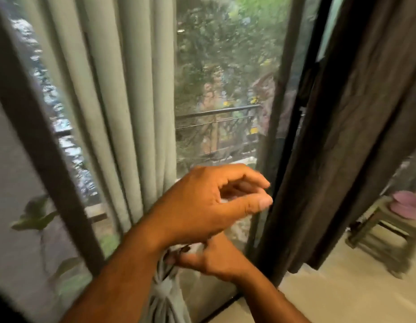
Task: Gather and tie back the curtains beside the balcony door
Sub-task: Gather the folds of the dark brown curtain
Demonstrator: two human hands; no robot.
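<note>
Left hand (209, 203) loosely curled, holding nothing; right hand (216, 257) low at gathered pale curtain (123, 101), grip hidden. Best to cinch tie (164, 289) snug, folds even.

left hand (209, 201) raised, fingers loosely curled, crossing above right hand (214, 257)

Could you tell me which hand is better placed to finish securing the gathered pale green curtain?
Probably the right hand: it sits low against the gathered pale green curtain, fingers at the cinched part. The left hand hovers above with fingers loosely curled, apparently holding nothing, away from the fabric.
</note>
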